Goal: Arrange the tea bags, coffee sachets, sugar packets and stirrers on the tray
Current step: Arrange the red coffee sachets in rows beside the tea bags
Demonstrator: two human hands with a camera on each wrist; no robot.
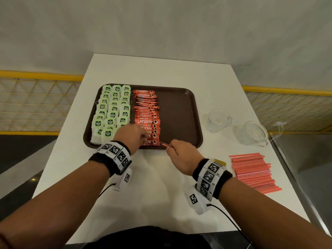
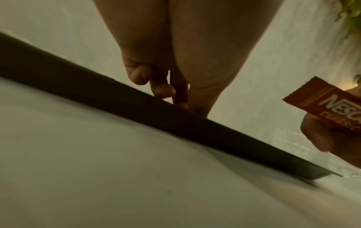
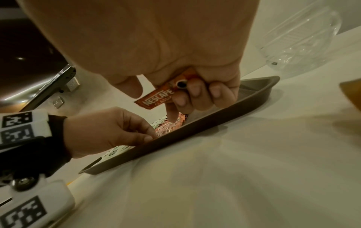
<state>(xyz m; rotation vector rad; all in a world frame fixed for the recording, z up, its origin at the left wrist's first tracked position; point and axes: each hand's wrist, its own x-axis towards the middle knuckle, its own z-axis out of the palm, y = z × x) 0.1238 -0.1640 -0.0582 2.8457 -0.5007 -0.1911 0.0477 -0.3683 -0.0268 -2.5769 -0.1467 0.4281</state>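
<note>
My right hand (image 1: 181, 155) curls round one red coffee sachet (image 3: 156, 98), thumb and fingers pinching it just above the near rim of the brown tray (image 1: 179, 112), lower centre of the head view. My left hand (image 1: 131, 135) reaches over that same rim, fingertips bent down onto the nearest sachets of the red coffee row (image 1: 147, 114); whether it pinches one, I cannot tell. The green tea bags (image 1: 111, 112) fill the tray's left part in three columns, hard against the left edge. The coffee row runs just beside them down the middle. The tray's right part is bare brown floor up to the right rim. On the white worktop (image 1: 161, 186), right of the tray, stand two clear glass bowls (image 1: 218, 119), and lower right lies a fanned pile of red stirrers (image 1: 253, 171), near the worktop's right edge.
</note>
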